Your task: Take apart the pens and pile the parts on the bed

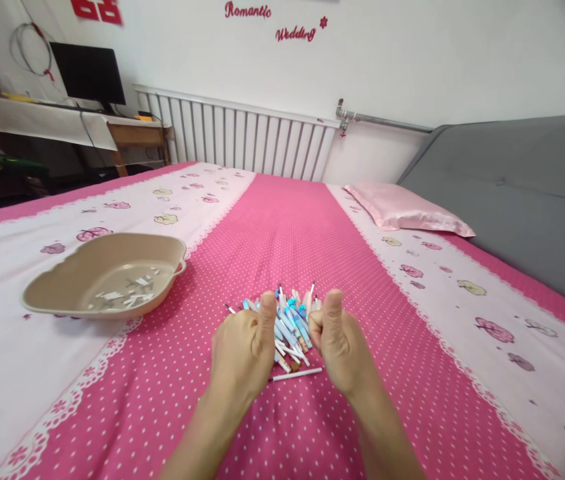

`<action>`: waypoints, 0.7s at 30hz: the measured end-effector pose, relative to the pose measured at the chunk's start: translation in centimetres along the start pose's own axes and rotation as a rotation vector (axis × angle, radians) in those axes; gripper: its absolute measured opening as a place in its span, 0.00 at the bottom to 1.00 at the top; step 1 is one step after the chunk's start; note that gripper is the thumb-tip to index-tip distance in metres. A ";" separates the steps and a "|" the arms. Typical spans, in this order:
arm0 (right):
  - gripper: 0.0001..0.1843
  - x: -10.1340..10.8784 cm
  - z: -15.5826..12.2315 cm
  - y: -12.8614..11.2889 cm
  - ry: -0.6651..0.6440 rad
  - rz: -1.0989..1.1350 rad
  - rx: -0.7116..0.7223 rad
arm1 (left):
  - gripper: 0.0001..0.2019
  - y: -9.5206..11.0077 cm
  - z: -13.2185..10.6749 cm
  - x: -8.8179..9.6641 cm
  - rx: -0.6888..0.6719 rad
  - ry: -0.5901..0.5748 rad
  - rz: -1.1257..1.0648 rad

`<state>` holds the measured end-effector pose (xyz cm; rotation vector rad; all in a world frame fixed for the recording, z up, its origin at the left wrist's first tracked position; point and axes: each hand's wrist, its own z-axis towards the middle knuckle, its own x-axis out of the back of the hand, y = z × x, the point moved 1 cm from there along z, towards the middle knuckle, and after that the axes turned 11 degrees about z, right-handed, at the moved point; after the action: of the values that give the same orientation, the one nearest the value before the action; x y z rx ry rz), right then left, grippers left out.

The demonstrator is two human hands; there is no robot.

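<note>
My left hand (245,347) and my right hand (340,343) are raised side by side above the bed, both in fists with the thumbs pointing up. Nothing shows in either fist. Just beyond and between them lies a loose pile of slim pen-like pieces (290,327) in light blue, white and pale pink, some with dark tips. One white stick (297,375) lies apart at the near edge of the pile. Parts of the pile are hidden behind my hands.
To the left, a beige plastic basin (62,283) on the bed holds small white and grey pieces (132,291). A pink pillow (407,208) rests by the grey headboard (512,193). A white radiator (242,130) and a desk with a monitor (87,75) stand behind the bed.
</note>
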<state>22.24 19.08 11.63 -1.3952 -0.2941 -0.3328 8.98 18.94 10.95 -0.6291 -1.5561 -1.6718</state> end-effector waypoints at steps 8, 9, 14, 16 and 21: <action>0.36 -0.3 0.1 0.1 -0.018 -0.013 0.001 | 0.33 0.0 0.1 0.1 0.022 0.007 -0.044; 0.36 -0.4 0.2 0.2 -0.024 -0.016 -0.004 | 0.33 0.0 0.1 0.2 0.024 0.011 -0.062; 0.35 -1.4 0.4 0.5 -0.070 0.023 -0.021 | 0.31 -0.3 0.3 0.3 0.056 0.006 -0.175; 0.35 -1.8 0.5 0.5 -0.081 0.045 -0.017 | 0.31 -0.4 0.4 0.0 0.074 -0.001 -0.209; 0.35 -2.2 0.4 0.5 -0.113 0.146 -0.039 | 0.31 -0.1 0.1 -1.4 0.071 -0.026 -0.295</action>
<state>20.44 19.72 10.34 -1.4682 -0.2774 -0.1404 9.67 19.29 9.84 -0.3992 -1.7868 -1.8175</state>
